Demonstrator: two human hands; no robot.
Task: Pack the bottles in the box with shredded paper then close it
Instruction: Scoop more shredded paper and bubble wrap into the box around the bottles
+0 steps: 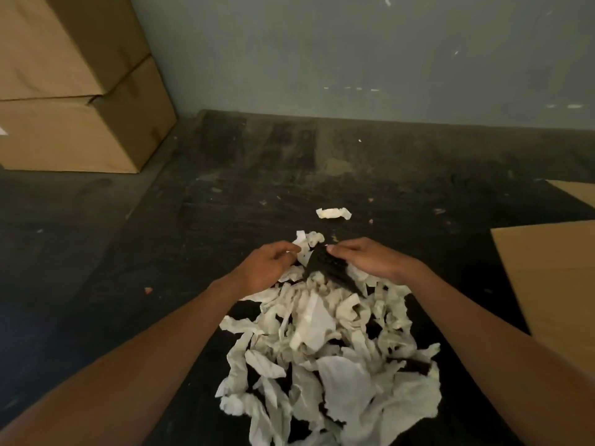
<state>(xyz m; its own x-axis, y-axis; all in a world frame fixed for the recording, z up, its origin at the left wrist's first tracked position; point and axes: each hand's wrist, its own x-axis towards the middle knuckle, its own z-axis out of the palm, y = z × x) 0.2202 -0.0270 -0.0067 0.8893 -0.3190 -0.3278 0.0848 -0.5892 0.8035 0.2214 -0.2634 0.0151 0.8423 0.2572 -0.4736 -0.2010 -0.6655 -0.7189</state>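
The dark floor (322, 175) stretched wide and open beyond the two hands, up to the grey-green wall (354, 53) at the far edge. Far to the left of the hands two stacked cardboard boxes (74, 101) stood in the corner, and to the right of them a flat cardboard flap (553, 284) came in from the frame edge, so the free room lay mostly ahead and to the left. The shredded paper (328, 342) was a loose pale pile of torn, crumpled strips, lying on the floor just under and behind both hands, between the forearms. The left hand (267, 268) pinched a white strip with curled fingers. The right hand (367, 259) pinched a dark piece (328, 268) between the hands. One stray scrap (333, 213) lay alone just beyond the fingertips.
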